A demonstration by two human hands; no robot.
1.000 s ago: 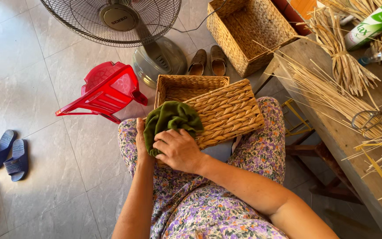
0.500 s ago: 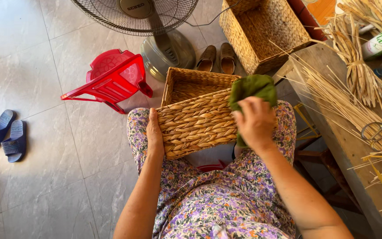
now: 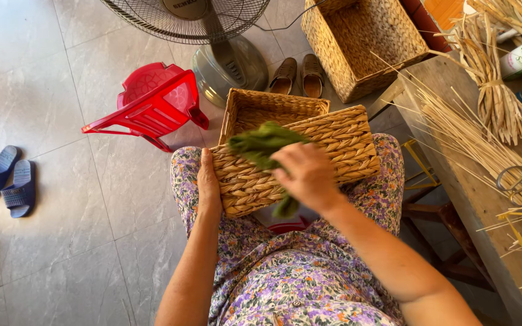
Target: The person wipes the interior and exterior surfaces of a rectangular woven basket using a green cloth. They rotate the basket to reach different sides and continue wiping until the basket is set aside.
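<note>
You have a rectangular woven basket (image 3: pixel 309 151) tipped on its side across your lap, its braided straw-coloured wall facing up at you and its open mouth turned away toward the fan; what shows of the inside looks bare. A second, larger woven basket (image 3: pixel 364 42) stands on the floor beyond it, open-topped, with nothing visible in it.

Your left hand (image 3: pixel 208 181) lies flat against the near left end of the lap basket, fingers spread along the weave, steadying it rather than gripping. Your right hand (image 3: pixel 306 175) is closed around a green cloth (image 3: pixel 261 145), bunched and blurred, which rests against the basket's upturned wall near its top edge; a tail of the cloth hangs below your palm.

Past your knees stand a red plastic stool (image 3: pixel 152 105), the grey base of a standing fan (image 3: pixel 228 63) and a pair of brown shoes (image 3: pixel 298 73). Blue sandals (image 3: pixel 7 180) sit well off to your left. To your right, the wooden bench (image 3: pixel 454 175) carries bundles of dried straw (image 3: pixel 490 90) and scissors (image 3: pixel 518 180).
</note>
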